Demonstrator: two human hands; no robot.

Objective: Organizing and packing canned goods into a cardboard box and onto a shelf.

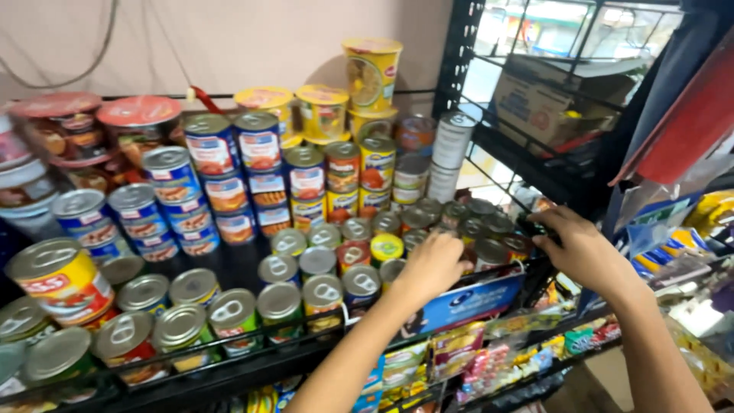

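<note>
In the head view, a black wire shelf (252,365) is seen packed with tins. Blue-labelled cans (210,145) are stacked in columns at the left centre, red-and-yellow ones (342,164) beside them, and tall yellow tubs (371,70) are set against the beige wall behind. Red-lidded bowls (138,115) are piled at the far left, above a large red-and-yellow tin (61,279). Low cans with pull-ring lids (279,302) are lined along the front rail. A blue sign (478,300) is hung on the rail at the right, with small coloured sachets (489,359) displayed under it. A brown carton (535,99) is kept on the rack at the upper right.

The left hand (432,264) is reached forward from below, its back turned up and its fingers curled down among the small flat tins (474,226) at the shelf's right end; whether one is gripped cannot be told. The right hand (581,248) is laid at the shelf's right corner, fingers bent over a small dark object (535,228) just beside those tins, apparently pinched.
</note>
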